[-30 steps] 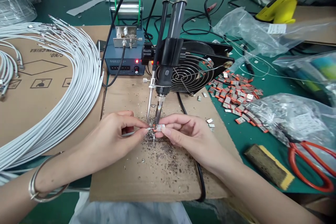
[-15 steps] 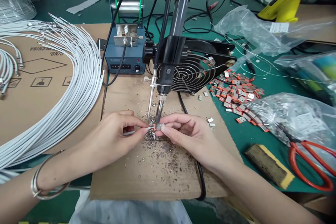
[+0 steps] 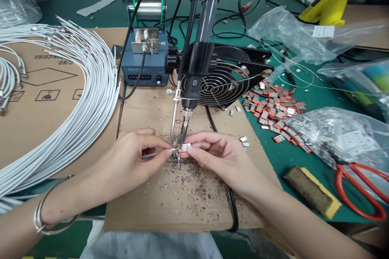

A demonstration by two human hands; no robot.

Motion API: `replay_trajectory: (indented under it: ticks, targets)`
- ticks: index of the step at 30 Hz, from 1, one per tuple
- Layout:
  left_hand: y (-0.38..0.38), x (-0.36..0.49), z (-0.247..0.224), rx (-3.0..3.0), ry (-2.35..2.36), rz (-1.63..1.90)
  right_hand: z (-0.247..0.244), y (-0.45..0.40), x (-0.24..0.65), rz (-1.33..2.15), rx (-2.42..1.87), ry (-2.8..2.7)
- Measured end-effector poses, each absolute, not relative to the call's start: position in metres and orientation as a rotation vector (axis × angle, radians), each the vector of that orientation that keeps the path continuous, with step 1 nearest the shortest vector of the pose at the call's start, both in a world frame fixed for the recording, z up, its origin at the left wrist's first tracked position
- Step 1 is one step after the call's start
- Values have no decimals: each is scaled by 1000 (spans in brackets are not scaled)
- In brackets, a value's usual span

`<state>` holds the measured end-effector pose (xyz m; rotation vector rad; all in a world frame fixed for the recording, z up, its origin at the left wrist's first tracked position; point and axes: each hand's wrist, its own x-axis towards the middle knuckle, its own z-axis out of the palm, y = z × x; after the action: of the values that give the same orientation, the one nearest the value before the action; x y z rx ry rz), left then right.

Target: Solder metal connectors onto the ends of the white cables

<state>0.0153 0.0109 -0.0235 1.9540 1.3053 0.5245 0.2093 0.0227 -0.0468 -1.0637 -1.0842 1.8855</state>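
Between thumb and fingers, my left hand (image 3: pixel 141 150) pinches a thin white cable (image 3: pixel 148 155) close to its end. My right hand (image 3: pixel 217 153) grips a small USB connector (image 3: pixel 186 147) with a silver metal shell and an orange part. Cable end and connector meet just under the tip of a mounted soldering iron (image 3: pixel 184 127). Beside the iron, a thin bent solder feed tube (image 3: pixel 174 123) points down at the same spot. Whether the wires are joined to the connector is too small to tell.
Solder crumbs litter the cardboard (image 3: pixel 146 206) below my hands. White cables (image 3: pixel 100 101) lie in a bundle at left. Behind are a blue solder feeder (image 3: pixel 146 68) and a fan (image 3: pixel 215 85). At right lie loose connectors (image 3: pixel 273 107), a sponge (image 3: pixel 311 190) and red-handled scissors (image 3: pixel 342 194).
The connector has shifted and tilted slightly under the iron, so its silver face now shows brighter and clear of the tip. Both hands have otherwise stayed almost in place.
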Motion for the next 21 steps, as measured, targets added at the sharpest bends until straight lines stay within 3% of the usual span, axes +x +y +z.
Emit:
replay_trajectory:
  ticks: [21]
  targets:
    - [12, 16, -22, 1945, 1301, 483, -48, 22, 210, 1853, -1091, -1140]
